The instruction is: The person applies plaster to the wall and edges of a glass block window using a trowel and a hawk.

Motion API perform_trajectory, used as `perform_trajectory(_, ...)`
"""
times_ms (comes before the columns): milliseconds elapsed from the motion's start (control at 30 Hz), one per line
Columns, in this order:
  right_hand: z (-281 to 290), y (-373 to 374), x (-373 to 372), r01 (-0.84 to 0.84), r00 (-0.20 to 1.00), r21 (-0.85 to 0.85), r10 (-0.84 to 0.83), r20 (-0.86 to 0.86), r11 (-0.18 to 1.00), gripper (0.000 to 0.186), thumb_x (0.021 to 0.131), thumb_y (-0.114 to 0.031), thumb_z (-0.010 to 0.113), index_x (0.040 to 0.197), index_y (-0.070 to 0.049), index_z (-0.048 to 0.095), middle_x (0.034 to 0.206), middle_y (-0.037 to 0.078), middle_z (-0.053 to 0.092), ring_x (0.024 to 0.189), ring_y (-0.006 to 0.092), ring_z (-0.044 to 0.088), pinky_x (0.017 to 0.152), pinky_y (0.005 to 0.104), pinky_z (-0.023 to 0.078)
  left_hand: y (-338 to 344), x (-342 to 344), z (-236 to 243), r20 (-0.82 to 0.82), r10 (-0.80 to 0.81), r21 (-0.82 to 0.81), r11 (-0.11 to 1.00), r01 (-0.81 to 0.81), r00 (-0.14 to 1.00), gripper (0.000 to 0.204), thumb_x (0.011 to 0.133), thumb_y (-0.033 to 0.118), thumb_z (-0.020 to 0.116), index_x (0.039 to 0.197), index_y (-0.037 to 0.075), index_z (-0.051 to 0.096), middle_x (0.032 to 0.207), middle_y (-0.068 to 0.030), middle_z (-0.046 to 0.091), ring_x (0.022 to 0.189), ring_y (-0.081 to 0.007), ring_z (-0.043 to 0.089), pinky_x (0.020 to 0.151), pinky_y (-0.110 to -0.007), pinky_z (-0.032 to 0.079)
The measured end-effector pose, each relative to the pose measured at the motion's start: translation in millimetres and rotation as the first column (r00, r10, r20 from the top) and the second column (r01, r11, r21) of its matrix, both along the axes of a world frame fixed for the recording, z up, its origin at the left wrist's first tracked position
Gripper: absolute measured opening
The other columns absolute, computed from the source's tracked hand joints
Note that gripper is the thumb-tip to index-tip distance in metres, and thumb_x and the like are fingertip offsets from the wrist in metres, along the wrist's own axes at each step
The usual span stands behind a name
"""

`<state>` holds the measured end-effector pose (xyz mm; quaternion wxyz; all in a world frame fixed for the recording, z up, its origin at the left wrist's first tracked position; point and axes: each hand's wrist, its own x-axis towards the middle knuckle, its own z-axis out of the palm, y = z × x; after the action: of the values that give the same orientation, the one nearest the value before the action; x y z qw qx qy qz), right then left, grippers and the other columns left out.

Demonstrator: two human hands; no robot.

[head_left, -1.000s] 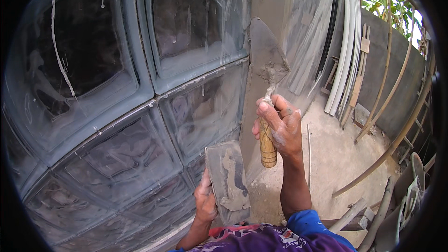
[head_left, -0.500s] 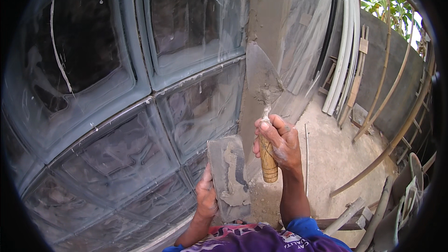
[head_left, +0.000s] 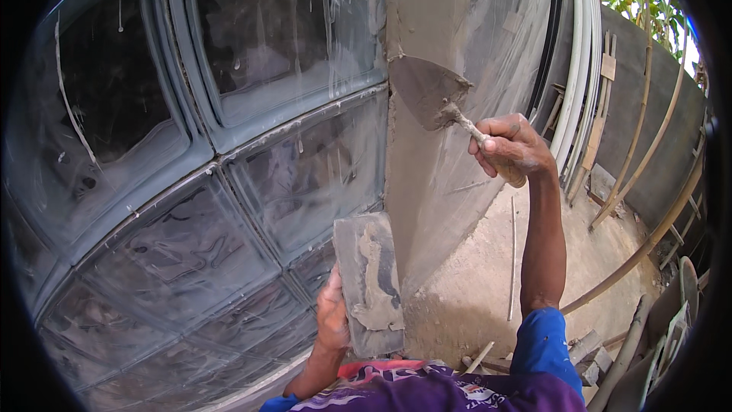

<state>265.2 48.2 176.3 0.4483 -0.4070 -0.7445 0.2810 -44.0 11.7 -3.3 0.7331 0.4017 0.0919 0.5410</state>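
My right hand (head_left: 509, 149) is closed round the wooden handle of a pointed trowel (head_left: 427, 90). The trowel's blade lies against the grey mortar strip (head_left: 427, 8) beside the glass blocks, its tip near their edge, and wet mortar clings round its neck. In my left hand (head_left: 333, 313) is a flat grey rectangular board (head_left: 347, 255), held from its left side; most of the fingers are behind it. A smear of mortar (head_left: 375, 290) runs down the board's face. Left of both hands rises the glass block wall (head_left: 305, 168), streaked with whitish drips.
White pipes (head_left: 577, 69) and thin wooden strips (head_left: 598, 118) lean against a grey wall (head_left: 656, 84) at the right. Curved poles (head_left: 648, 240) stand nearer. Scrap wood (head_left: 587, 351) lies at the lower right, and a thin rod (head_left: 512, 259) on the dusty floor (head_left: 473, 290).
My right hand has moved up and to the right, tilting the trowel so its handle points to the lower right. The board in my left hand has shifted only slightly.
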Motion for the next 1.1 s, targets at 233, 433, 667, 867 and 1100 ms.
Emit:
perform_trajectory(233,66.4,47.2,35.7,-0.055,0.987,-0.082,0.067,0.148,0.995,0.038,0.071,-0.030,0.074,0.072,0.006,0.064,0.051,0.006,0.051,0.040,0.0117,0.049,0.035,0.0247,0.039,-1.8,15.1,-3.0,-0.049,0.082,-0.020,0.996,-0.083,0.995,0.061,0.090,0.018,0.053,0.138,-0.006,0.025,0.129,-0.0126,0.047,0.112,-0.0170,0.050,0.094,-0.028,0.040)
perform_trajectory(433,65.0,43.8,68.0,-0.029,0.989,-0.086,0.041,0.139,0.996,0.040,0.070,-0.030,0.076,0.073,0.007,0.064,0.051,0.006,0.051,0.040,0.0120,0.049,0.035,0.0244,0.039,3.8,29.2,-5.3,-0.029,0.138,0.040,0.990,-0.137,0.990,0.061,0.090,0.019,0.054,0.138,-0.006,0.025,0.129,-0.0127,0.047,0.112,-0.0171,0.050,0.094,-0.028,0.040)
perform_trajectory(667,46.4,30.9,68.6,0.076,0.824,0.568,-0.372,0.427,0.819,0.044,0.065,-0.039,0.079,0.080,0.001,0.066,0.065,0.006,0.056,0.059,0.0109,0.055,0.048,0.0243,0.043,7.4,38.1,-5.4,-0.031,0.168,0.058,0.984,-0.166,0.985,0.064,0.089,0.021,0.056,0.138,-0.006,0.025,0.131,-0.0125,0.045,0.114,-0.0172,0.049,0.095,-0.029,0.039)
perform_trajectory(867,64.8,35.4,43.3,0.008,0.680,0.986,-0.723,0.116,0.166,0.034,0.058,-0.012,0.079,0.089,-0.006,0.068,0.084,0.004,0.063,0.076,0.0192,0.060,0.061,0.0339,0.049,6.1,49.1,1.3,-0.006,0.208,0.065,0.976,-0.208,0.978,0.064,0.089,0.019,0.056,0.138,-0.006,0.023,0.133,-0.0121,0.044,0.115,-0.0173,0.048,0.096,-0.030,0.039)
perform_trajectory(1100,131.4,-8.2,13.8,-0.485,0.359,0.874,-0.916,0.178,-0.020,0.036,0.060,-0.005,0.076,0.094,-0.011,0.068,0.093,0.003,0.064,0.093,0.0218,0.059,0.085,0.0392,0.046,5.4,56.1,-1.5,0.023,0.271,0.051,0.961,-0.272,0.962,0.065,0.090,0.020,0.055,0.140,-0.005,0.021,0.133,-0.0125,0.043,0.116,-0.0177,0.047,0.096,-0.030,0.039)
